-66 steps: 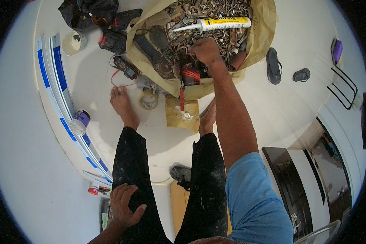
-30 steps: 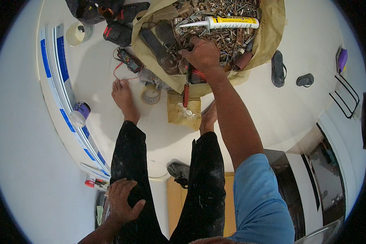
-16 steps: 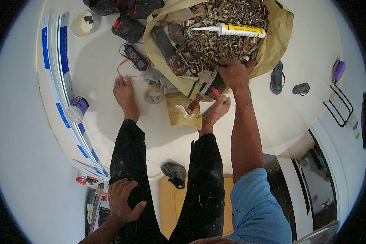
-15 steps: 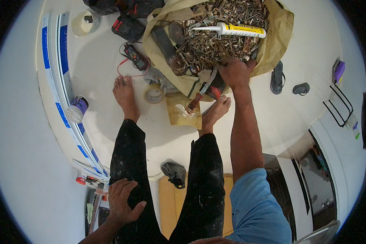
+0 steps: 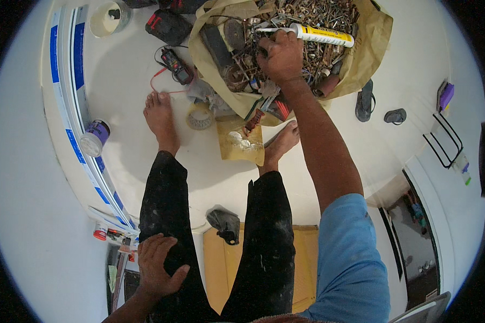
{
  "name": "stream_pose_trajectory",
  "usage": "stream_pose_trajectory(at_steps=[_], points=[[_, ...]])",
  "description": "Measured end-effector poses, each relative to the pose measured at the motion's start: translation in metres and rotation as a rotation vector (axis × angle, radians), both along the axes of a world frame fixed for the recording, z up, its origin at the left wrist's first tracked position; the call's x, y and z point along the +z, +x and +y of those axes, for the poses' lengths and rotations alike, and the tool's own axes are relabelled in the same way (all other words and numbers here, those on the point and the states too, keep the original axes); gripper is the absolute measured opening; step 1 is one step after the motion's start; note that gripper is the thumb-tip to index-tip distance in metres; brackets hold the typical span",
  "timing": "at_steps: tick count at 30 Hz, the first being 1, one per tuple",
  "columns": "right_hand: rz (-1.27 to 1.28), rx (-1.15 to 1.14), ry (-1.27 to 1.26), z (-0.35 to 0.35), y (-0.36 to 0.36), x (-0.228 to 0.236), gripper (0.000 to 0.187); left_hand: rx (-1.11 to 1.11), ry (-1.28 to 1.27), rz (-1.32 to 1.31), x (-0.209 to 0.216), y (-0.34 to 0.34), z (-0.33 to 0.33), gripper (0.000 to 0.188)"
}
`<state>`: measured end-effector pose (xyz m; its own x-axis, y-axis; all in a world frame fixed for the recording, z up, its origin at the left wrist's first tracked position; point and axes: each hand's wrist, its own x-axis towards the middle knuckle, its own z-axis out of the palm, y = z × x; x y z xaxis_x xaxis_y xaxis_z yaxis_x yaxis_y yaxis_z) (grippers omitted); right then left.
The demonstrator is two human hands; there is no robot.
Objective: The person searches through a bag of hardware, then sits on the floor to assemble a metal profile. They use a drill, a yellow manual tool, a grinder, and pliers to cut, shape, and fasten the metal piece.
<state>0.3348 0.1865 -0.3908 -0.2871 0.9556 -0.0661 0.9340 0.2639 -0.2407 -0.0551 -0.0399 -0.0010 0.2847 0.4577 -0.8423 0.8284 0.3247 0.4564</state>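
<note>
A person's right hand [image 5: 282, 56] reaches over an open tan sack [image 5: 380, 43], its fingers curled down toward a heap of screws and small metal hardware [image 5: 312, 16]. Whether those fingertips pinch anything cannot be told; the hand itself hides them. A white and yellow sealant cartridge [image 5: 326, 35] lies on the heap: its body stretches to the right of the fingers, and its pale nozzle runs just beyond them, partly covered by the knuckles, so contact is unclear.

The sack's soft rim rings the reach. Its left edge stands past some dark, rusty pieces to the left of the fingers; its right edge is farther off, beyond the cartridge's end; its near edge passes below the wrist. Hardware fills the span between fingers and the far side. Just inside the right rim, right of and nearer than the fingers, sits a brownish-red roll [image 5: 327, 86].

Nearer than the fingers, a red-brown tool handle [image 5: 253, 123] slants over a stiff yellowish sheet [image 5: 234, 148], with a tape roll [image 5: 200, 117] left of it. A multimeter [image 5: 175, 65] lies outside the left rim. To the right, pale floor [image 5: 339, 140] runs from the forearm toward two dark sandals [image 5: 364, 100].

The left hand [image 5: 159, 266] rests on the black trousers [image 5: 164, 210], palm down, fingers loosely extended, thumb apart, holding nothing visible.
</note>
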Motion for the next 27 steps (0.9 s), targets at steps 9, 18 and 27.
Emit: stream_pose_trajectory(at_steps=[9,18,27], points=[[0.039,-0.236,-0.066,-0.028,0.091,0.018,0.033,0.041,0.006,-0.011,-0.002,-0.004,-0.005,0.066],[-0.047,-0.351,-0.037,-0.041,0.100,0.030,0.026,0.004,0.011,-0.004,0.000,-0.002,-0.003,0.067],[-0.008,-0.174,-0.102,-0.057,0.039,0.022,0.014,-0.023,0.006,0.005,-0.001,0.002,-0.005,0.067]])
